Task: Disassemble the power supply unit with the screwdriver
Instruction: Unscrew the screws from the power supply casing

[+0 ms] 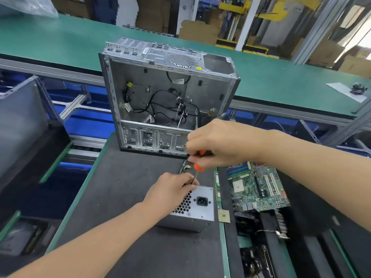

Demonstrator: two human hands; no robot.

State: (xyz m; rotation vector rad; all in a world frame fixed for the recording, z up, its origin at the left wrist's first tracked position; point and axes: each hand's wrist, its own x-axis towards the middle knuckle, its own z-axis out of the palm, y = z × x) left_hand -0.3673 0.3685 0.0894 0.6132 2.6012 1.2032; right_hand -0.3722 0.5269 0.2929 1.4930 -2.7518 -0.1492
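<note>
The grey metal power supply unit lies on the dark mat, its honeycomb vent and black power socket facing me. Coloured wires trail from its far end. My right hand grips the orange handle of the screwdriver, whose thin shaft points down at the unit's far top edge. My left hand rests on the unit's left top corner, and its fingers pinch the shaft near the tip. The tip itself is hidden behind those fingers.
An open, gutted computer case stands upright just behind the unit. A green motherboard and a small chip lie to the right, with other black parts below them. Green conveyor runs behind; bins sit at the left.
</note>
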